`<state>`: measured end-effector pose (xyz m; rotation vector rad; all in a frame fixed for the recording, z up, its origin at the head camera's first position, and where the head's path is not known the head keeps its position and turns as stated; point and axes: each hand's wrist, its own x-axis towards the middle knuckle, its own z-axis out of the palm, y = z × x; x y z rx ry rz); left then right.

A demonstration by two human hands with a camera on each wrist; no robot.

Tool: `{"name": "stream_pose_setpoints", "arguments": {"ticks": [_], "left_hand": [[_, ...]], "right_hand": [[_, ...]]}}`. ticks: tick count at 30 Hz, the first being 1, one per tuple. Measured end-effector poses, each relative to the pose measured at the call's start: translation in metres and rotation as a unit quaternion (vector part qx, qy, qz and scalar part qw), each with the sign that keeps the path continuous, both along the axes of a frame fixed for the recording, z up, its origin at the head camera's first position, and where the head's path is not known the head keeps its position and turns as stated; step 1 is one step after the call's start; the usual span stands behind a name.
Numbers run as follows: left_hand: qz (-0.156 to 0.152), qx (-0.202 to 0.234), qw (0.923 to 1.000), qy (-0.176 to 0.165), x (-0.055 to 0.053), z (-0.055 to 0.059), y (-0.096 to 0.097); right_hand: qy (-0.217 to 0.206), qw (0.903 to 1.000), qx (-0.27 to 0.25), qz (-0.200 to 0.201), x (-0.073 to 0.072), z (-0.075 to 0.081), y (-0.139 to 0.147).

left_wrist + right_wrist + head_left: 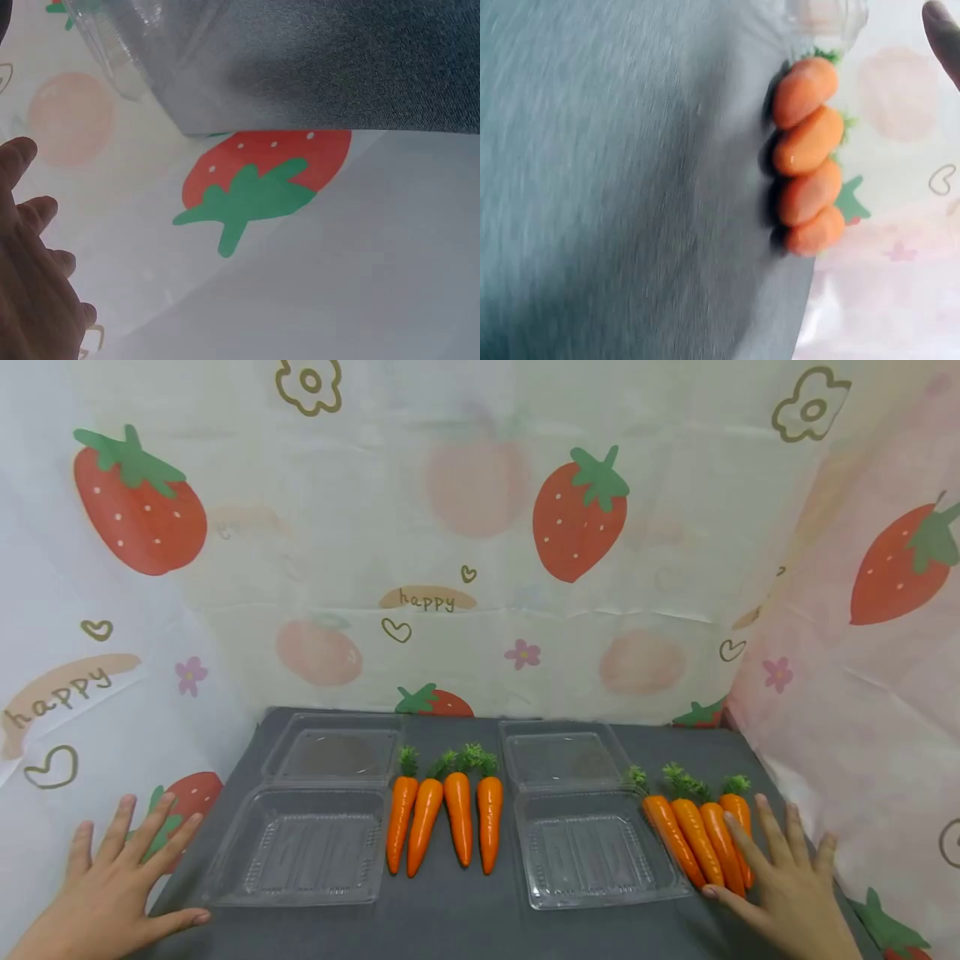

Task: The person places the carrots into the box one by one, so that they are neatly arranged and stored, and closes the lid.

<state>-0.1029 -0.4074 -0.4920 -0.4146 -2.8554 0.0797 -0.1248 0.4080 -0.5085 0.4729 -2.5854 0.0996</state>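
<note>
My left hand (pixel 112 889) spreads its fingers at the left edge of the table, holding nothing, beside a clear plastic box (pixel 300 847) with its lid folded back. Over the right side my right hand (pixel 787 889) is also spread and holds nothing; in the head view its thumb and index finger overlap the right-hand group of carrots (pixel 686 839). These orange carrots with green tops lie side by side, close to a second clear plastic box (pixel 600 852), also lying open. Between the two boxes lies another row of several carrots (pixel 459 818), tops pointing away from me.
The dark grey table (pixel 442 927) ends at a strawberry-printed cloth (pixel 480 660) that rises behind it and on both sides. Hinged lids, the left lid (pixel 337 752) and the right lid (pixel 558 756), lie flat toward the back.
</note>
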Motion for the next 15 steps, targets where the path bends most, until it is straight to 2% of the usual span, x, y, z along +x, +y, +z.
{"name": "stream_pose_setpoints", "arguments": {"ticks": [6, 15], "left_hand": [[-0.002, 0.02, 0.9998, 0.006, 0.001, -0.001, -0.001], [0.016, 0.057, 0.9982, 0.0, 0.003, -0.001, -0.005]], "right_hand": [[-0.002, 0.9999, -0.015, -0.006, -0.004, 0.0, -0.014], [-0.009, 0.9978, -0.065, 0.002, -0.009, 0.001, -0.039]]}}
